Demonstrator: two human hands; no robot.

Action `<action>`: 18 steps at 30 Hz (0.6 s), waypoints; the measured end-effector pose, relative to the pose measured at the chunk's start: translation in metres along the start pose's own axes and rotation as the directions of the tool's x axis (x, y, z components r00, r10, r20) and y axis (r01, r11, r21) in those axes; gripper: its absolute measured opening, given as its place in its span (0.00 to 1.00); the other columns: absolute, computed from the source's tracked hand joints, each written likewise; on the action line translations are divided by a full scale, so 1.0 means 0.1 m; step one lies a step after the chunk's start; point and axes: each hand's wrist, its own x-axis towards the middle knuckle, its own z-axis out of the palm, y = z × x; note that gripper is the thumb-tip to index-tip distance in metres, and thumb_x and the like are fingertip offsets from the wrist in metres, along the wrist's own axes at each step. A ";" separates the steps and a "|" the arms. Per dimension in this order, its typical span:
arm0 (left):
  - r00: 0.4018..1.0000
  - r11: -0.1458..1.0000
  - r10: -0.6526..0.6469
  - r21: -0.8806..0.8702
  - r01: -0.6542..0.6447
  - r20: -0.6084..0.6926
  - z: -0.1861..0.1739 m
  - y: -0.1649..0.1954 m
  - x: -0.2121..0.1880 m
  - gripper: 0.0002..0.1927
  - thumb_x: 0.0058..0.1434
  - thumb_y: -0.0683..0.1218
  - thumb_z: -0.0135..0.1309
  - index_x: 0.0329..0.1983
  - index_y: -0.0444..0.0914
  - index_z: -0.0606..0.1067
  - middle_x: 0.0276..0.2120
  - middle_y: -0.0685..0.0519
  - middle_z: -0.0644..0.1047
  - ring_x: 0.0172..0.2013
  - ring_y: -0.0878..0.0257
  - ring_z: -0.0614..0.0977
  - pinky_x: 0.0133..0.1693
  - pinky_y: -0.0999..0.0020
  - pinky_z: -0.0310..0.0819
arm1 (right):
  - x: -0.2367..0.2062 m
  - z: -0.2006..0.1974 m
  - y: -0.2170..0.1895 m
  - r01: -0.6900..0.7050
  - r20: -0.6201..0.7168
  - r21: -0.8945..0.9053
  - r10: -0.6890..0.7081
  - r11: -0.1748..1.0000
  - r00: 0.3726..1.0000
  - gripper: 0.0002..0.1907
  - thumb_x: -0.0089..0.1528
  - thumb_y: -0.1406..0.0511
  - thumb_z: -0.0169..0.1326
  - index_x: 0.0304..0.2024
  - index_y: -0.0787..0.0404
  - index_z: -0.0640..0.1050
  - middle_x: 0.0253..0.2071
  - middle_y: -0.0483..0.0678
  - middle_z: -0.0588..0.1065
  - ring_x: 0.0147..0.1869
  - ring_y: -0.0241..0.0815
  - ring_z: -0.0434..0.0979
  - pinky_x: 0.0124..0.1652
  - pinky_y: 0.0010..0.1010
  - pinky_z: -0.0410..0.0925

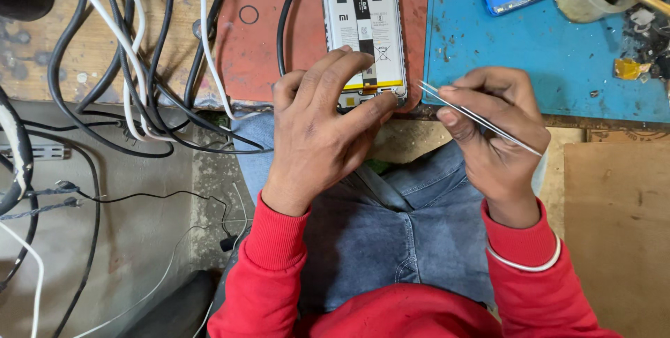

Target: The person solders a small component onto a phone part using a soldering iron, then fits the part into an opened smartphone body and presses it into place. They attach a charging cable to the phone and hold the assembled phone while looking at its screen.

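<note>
Head view: left hand (321,129) on opened phone (364,31)

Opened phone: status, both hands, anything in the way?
Left hand fingers pressing the opened phone at its lower end. Right hand holds tweezers, tips just off the phone's corner. Black cable alongside, not blocking.

Bright, even daylight, soft shadows, sharp focus, slight bending at edges.
</note>
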 end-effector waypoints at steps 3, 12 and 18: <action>1.000 1.000 0.001 -0.001 -0.001 -0.005 0.00 0.00 0.01 0.15 0.66 0.47 0.64 0.55 0.54 0.79 0.62 0.54 0.71 0.66 0.56 0.73 0.60 0.56 0.58 | 0.03 0.02 0.06 0.039 0.059 0.180 -0.051 0.983 0.997 0.11 0.71 0.72 0.59 0.54 0.66 0.73 0.49 0.60 0.77 0.54 0.44 0.80 0.54 0.30 0.74; 1.000 1.000 -0.011 -0.001 0.011 0.000 0.00 0.01 0.01 0.14 0.66 0.47 0.64 0.54 0.53 0.79 0.62 0.54 0.72 0.65 0.56 0.73 0.60 0.56 0.58 | 0.01 0.11 0.23 -0.057 0.072 0.392 0.031 0.918 0.997 0.18 0.79 0.74 0.55 0.63 0.63 0.61 0.46 0.59 0.79 0.51 0.42 0.82 0.54 0.28 0.75; 1.000 1.000 -0.011 -0.004 0.011 0.010 -0.01 0.01 0.00 0.16 0.64 0.47 0.64 0.55 0.53 0.79 0.62 0.54 0.71 0.66 0.56 0.73 0.61 0.56 0.58 | 0.02 0.13 0.22 -0.057 0.078 0.414 0.027 0.908 0.997 0.17 0.80 0.74 0.54 0.63 0.63 0.60 0.46 0.58 0.79 0.49 0.41 0.80 0.52 0.28 0.73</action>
